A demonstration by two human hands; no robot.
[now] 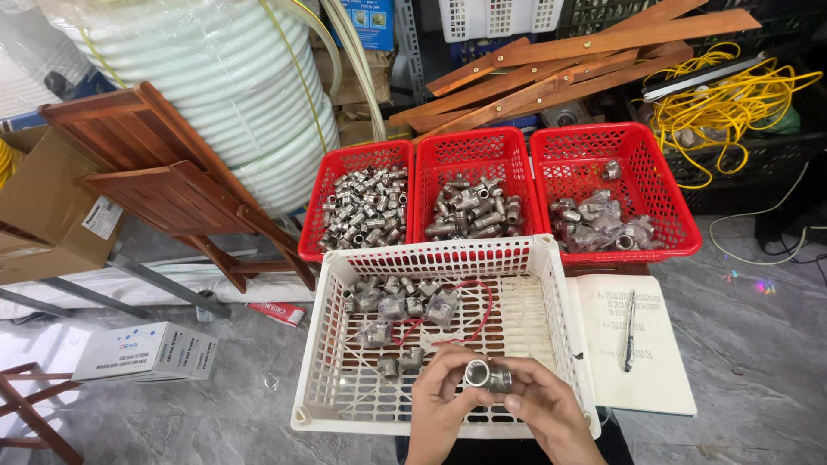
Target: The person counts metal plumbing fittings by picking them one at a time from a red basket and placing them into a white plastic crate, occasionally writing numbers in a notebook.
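Both hands, left hand (444,403) and right hand (538,405), hold a small metal pipe piece (485,375) that could slip into the white basket (564,344).

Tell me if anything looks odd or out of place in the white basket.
A red elastic loop lies among the metal fittings in the white basket, the one thing there that isn't a fitting. Both hands hold one fitting.

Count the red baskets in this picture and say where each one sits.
3, in a row behind the white basket: the left basket, the middle basket and the right basket. None seems hidden.
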